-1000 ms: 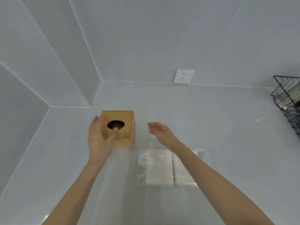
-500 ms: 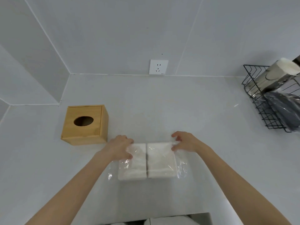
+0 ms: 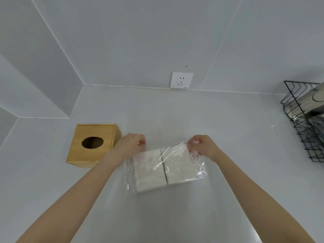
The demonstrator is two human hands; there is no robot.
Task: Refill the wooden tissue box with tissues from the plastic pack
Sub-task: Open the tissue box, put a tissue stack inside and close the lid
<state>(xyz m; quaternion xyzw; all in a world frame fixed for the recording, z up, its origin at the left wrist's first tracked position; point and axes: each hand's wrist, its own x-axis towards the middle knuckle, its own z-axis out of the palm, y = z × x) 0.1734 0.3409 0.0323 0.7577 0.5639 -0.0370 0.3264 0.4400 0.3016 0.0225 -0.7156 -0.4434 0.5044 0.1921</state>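
Observation:
The wooden tissue box (image 3: 87, 156) stands on the white counter at the left, its oval top hole dark with no tissue showing. Just right of it the clear plastic pack (image 3: 199, 170) holds two white tissue stacks (image 3: 166, 168) side by side. My left hand (image 3: 130, 145) pinches the pack's far left edge. My right hand (image 3: 203, 146) pinches the far right corner, where the film is bunched and stretched taut. The far side of the pack is raised off the counter.
A white wall socket (image 3: 181, 80) sits on the back wall above the counter seam. At the right edge a black wire rack (image 3: 305, 135) holds a shiny metal item and a dark bag. The walls form a corner behind the box.
My left hand left the wooden box and both hands came onto the plastic pack. They now grip its far edge, and the film is pulled up and apart.

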